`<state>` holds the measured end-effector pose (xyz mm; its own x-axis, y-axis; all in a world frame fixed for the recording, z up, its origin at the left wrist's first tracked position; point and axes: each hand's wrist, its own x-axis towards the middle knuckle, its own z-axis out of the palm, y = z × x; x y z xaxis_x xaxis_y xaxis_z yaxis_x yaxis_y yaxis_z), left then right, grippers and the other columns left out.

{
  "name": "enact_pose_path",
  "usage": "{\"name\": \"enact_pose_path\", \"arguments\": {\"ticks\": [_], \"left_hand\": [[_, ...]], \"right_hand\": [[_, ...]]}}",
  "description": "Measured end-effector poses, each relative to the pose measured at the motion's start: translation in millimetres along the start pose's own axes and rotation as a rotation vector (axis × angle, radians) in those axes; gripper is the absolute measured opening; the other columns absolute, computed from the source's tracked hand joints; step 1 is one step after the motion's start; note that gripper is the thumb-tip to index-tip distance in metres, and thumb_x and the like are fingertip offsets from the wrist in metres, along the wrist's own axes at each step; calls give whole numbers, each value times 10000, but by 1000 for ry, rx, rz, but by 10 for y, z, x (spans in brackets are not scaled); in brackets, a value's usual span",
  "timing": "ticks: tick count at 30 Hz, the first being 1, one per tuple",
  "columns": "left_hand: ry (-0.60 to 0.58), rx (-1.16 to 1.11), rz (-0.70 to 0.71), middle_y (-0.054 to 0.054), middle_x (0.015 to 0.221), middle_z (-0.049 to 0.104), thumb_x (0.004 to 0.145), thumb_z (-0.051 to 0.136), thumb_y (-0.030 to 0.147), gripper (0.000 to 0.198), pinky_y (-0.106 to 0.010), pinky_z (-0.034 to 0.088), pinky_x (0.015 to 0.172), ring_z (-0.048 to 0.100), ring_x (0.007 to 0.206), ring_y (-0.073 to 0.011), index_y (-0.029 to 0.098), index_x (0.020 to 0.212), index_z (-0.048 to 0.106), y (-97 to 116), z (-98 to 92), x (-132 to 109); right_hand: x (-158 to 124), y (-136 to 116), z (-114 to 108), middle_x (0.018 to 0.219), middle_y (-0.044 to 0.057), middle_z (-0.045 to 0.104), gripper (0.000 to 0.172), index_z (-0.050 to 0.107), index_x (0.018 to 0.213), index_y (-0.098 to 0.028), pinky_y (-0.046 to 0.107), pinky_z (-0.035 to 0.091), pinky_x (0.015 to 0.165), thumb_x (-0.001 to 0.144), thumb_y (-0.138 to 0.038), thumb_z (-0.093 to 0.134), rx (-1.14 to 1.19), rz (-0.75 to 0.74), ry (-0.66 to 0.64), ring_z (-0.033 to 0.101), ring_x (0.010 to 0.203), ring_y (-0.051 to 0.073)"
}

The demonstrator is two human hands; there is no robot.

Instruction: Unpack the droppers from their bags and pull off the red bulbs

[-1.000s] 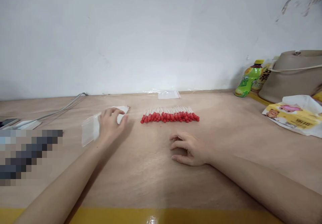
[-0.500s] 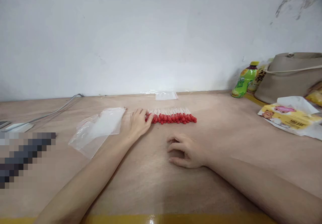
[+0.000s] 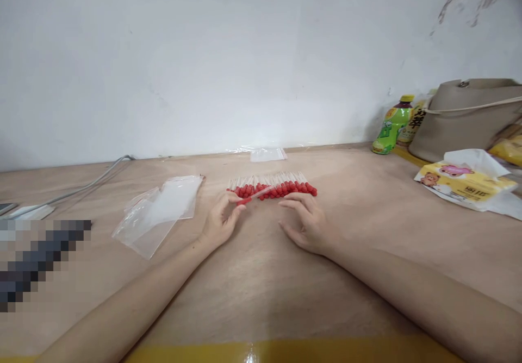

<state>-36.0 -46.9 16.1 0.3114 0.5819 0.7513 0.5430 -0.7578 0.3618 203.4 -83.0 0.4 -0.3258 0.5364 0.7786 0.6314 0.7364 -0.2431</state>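
Note:
My left hand (image 3: 218, 224) pinches a thin, pale stick (image 3: 261, 192) by its red end between thumb and fingers. The stick's pale shaft points right and slightly away from me, over the row's front edge. A row of similar red-tipped sticks (image 3: 291, 188) lies side by side on the table, red ends toward me, pale shafts toward the wall. My right hand (image 3: 312, 224) is close to the row's right front, its thumb and fingers apart in a loose curve with nothing visible between them. I cannot make out the exact kind of these sticks.
Clear plastic bags (image 3: 163, 205) lie left of the row, and another small bag (image 3: 268, 155) rests by the wall. Farther left is a grey cable (image 3: 92, 181). At right are a green bottle (image 3: 392, 126), a beige bag (image 3: 463, 121) and a yellow tissue pack (image 3: 465, 181).
My left hand has drawn back toward me from the row's left end and now holds one stick. My right hand has moved forward, near the red tips.

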Motion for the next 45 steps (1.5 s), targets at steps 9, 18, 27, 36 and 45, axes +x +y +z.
{"name": "enact_pose_path", "arguments": {"ticks": [9, 18, 27, 36, 45], "left_hand": [[-268, -187, 120, -52, 870, 612, 800, 585, 200, 80, -332, 442, 770, 557, 855, -168, 179, 875, 575, 81, -36, -101], [-319, -146, 107, -64, 913, 614, 814, 565, 225, 107, -328, 480, 773, 577, 873, -166, 178, 907, 591, 125, -30, -107], [-344, 54, 157, -96, 1193, 562, 847, 511, 288, 256, -422, 399, 989, 493, 1143, -213, 175, 1064, 586, 234, 187, -107], [-317, 23, 192, -68, 1132, 606, 872, 469, 222, 213, -420, 389, 1007, 499, 1143, -189, 177, 1052, 572, 192, 250, -105], [-365, 8, 174, -72, 1142, 599, 883, 439, 235, 228, -394, 412, 992, 485, 1160, -194, 172, 1061, 568, 263, 257, -53]], "right_hand": [[61, 19, -6, 1047, 74, 606, 303, 559, 1106, -202, 409, 377, 874, 853, -355, 492, -71, -72, -247, 493, 1022, 221], [74, 47, 108, 924, 59, 649, 212, 612, 985, -191, 361, 446, 815, 872, -303, 472, 41, -98, -302, 561, 928, 189], [48, 24, 169, 1073, 114, 634, 237, 604, 1038, -113, 338, 475, 910, 865, -197, 465, -2, -256, -136, 550, 1074, 199], [58, 65, 172, 1191, 93, 570, 326, 542, 1160, -148, 358, 447, 964, 882, -287, 444, 128, -64, -305, 519, 1122, 186], [99, 15, 127, 1116, 67, 615, 242, 579, 1055, -178, 321, 464, 914, 891, -238, 412, 197, -18, -331, 561, 1055, 163]]}}
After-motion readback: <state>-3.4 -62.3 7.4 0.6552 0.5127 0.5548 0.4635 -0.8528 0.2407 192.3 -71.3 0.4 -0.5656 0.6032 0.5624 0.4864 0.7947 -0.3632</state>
